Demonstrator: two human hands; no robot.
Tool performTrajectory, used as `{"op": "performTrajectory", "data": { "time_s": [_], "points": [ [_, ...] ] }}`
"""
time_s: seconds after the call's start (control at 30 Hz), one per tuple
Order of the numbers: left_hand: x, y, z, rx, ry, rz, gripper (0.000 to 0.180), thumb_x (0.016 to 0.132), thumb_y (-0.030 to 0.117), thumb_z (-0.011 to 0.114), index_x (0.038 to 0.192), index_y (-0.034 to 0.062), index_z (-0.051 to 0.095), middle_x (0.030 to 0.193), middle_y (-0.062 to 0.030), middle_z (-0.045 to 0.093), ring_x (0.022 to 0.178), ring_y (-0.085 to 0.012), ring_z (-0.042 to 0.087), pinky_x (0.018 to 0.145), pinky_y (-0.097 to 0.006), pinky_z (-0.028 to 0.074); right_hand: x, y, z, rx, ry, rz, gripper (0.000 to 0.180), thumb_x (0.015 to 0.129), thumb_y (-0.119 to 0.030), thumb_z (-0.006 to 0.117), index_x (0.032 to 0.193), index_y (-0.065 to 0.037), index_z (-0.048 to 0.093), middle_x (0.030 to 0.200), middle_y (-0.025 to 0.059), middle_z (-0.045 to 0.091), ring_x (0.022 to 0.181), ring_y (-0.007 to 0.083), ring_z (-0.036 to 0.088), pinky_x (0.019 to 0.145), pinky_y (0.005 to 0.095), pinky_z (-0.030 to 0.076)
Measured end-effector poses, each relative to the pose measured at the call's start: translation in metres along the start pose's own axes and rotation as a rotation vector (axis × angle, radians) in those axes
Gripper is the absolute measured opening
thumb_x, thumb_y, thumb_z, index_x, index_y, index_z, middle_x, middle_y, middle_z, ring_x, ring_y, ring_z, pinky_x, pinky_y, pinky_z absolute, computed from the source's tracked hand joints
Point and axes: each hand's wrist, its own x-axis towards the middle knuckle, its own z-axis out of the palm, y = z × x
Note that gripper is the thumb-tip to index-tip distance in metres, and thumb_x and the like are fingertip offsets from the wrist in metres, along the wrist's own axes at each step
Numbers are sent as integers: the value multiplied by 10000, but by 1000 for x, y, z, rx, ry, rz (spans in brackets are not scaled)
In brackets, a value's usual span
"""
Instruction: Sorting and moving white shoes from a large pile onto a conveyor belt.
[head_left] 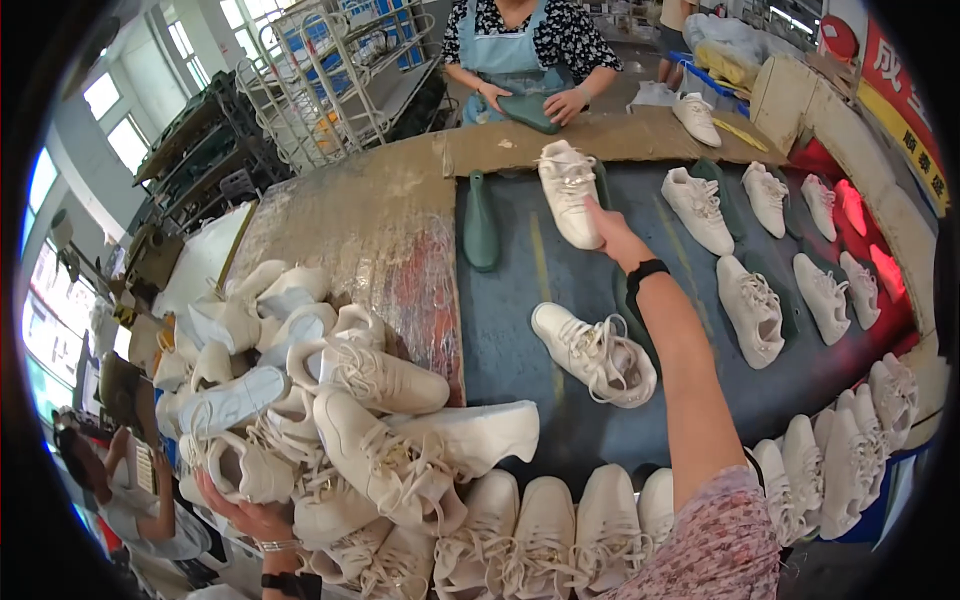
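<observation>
Shoe factory, dark conveyor belt (500, 350), rowed pale shoes (750, 312), metal rack (345, 72), aproned co-worker (515, 75)

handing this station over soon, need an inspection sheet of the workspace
Surface: dark belt, brown covering along its left and far sides.
Job's things: white shoes and green foot-shaped forms spread over the belt.
Clutter: loose heap of shoes at left; shoe row along the near edge.
Hands: right hand grips a white shoe; left hand touches a heaped shoe, grip unclear.
Cables: nothing seen.
Surroundings: co-worker opposite, holding a green form; wire rack beyond.
</observation>
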Motion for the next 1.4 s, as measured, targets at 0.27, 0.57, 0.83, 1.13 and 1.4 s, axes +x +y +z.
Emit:
{"op": "performTrajectory", "data": {
  "time_s": [0.27,0.57,0.83,1.13,1.4],
  "points": [
    [-2,-4,5,-18,-10,-39,695,972,517,214,1396,-25,317,1426,-232,356,1318,-407,331,1089,-515,243,16,58,-6,-1372,260,-177,500,841,-414,589,1217,-85,605,1454,134,320,1308,403,297,1029,523,344],
    [10,6,7,4,-24,-1,644,964,451,269,1359,-49,358,1412,-237,373,1315,-396,344,1089,-485,257,-84,-17,7,-1471,-506,-226,726,756,-451,698,1310,-24,506,1362,188,474,1167,346,520,965,403,441],
    [5,2,5,-27,16,14,573,976,385,294,1360,-33,371,1402,-247,376,1310,-400,356,1089,-481,271,-228,31,-25,-1686,-358,-208,1090,609,-614,729,1479,-168,245,1342,213,436,1181,449,473,971,455,437],
    [5,6,-2,-13,31,25,592,989,401,299,1373,-44,365,1398,-278,370,1310,-435,349,1075,-502,286,-224,33,-41,-1788,-17,-176,987,700,-697,618,1440,-111,329,1282,225,464,1121,430,538,894,459,482],
    [6,4,2,-44,28,44,585,994,389,286,1359,-60,369,1393,-287,372,1310,-453,343,1083,-508,269,-110,7,21,-1819,-180,-618,768,758,-579,646,1353,-131,460,1405,165,400,1213,379,464,941,475,446]
  ]
}}
